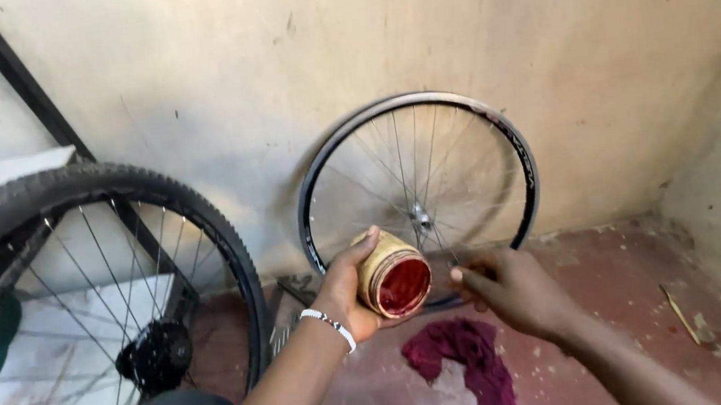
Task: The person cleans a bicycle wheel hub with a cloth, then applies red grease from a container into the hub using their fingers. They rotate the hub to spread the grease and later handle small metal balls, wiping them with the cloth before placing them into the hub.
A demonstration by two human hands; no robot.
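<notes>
Red floor, left hand (pixel 346 290) holding jar (pixel 392 274) sideways, mouth facing camera

Floor (pixel 613 290): reddish concrete, worn, with pale patches and scattered chips. A crumpled maroon rag (pixel 470 364) lies on it near the middle. A bare bicycle rim (pixel 418 181) stands on the floor at the back edge, leaning against the wall. A tyred bicycle wheel (pixel 103 292) stands at the left side. Small debris (pixel 684 318) lies toward the right edge.
</notes>
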